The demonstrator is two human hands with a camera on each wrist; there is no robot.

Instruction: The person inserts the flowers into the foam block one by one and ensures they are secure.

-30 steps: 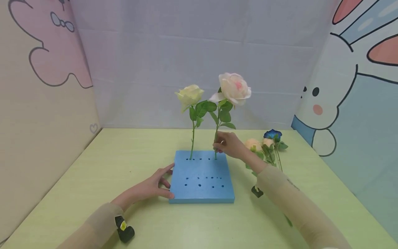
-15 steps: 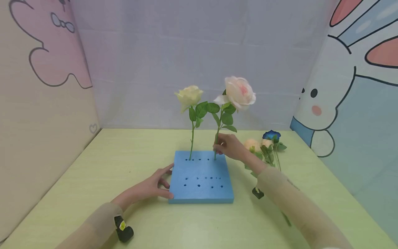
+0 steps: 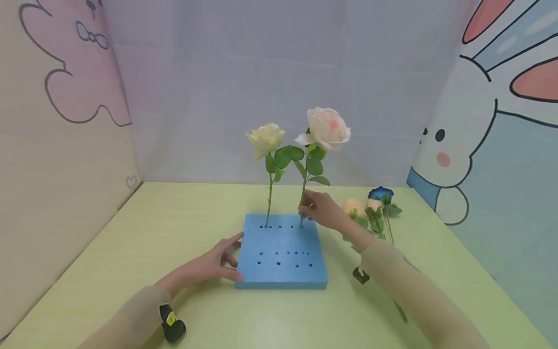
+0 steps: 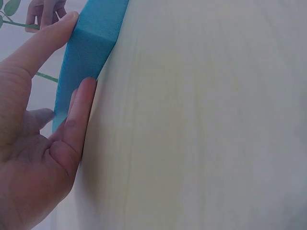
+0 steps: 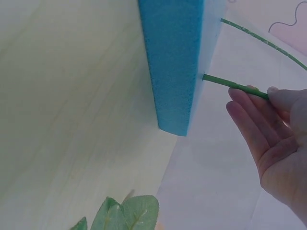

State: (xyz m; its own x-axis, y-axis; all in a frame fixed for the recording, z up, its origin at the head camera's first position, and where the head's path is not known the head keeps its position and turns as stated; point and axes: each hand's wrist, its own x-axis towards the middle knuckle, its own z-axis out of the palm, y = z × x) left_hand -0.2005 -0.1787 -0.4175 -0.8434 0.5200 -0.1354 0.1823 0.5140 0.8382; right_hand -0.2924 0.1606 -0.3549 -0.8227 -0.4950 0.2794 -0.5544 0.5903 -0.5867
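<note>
On the pale surface [image 3: 144,261], in the head view, a blue board [image 3: 279,241] is lain flat, with several dark holes [image 3: 278,263] left unfilled. The left hand [image 3: 209,263] is held spread along the board's left side, its thumb at the near corner. At the back row, a pale pink rose [image 3: 327,128] is pinched low on its stem by the right hand [image 3: 321,209], the foot of the stem meeting the board near its right end. Farther left in that row, a cream rose [image 3: 265,138] is held up by the board alone. A blue rose [image 3: 380,193] and a peach flower [image 3: 354,207] are laid to the right, partly hidden by the arm.

In the left wrist view, the board's edge is touched by extended digits rather than gripped tightly.

In the right wrist view, the pink rose's stem is seen pinched between thumb and fingers, close above the board; how deeply it is seated cannot be told.

If it is seated shallowly, the rose could be tipped by its heavy-looking bloom once released. The thin stem might be bent by a slanted push, and the board could be shifted were the left hand's pressure relaxed.
</note>
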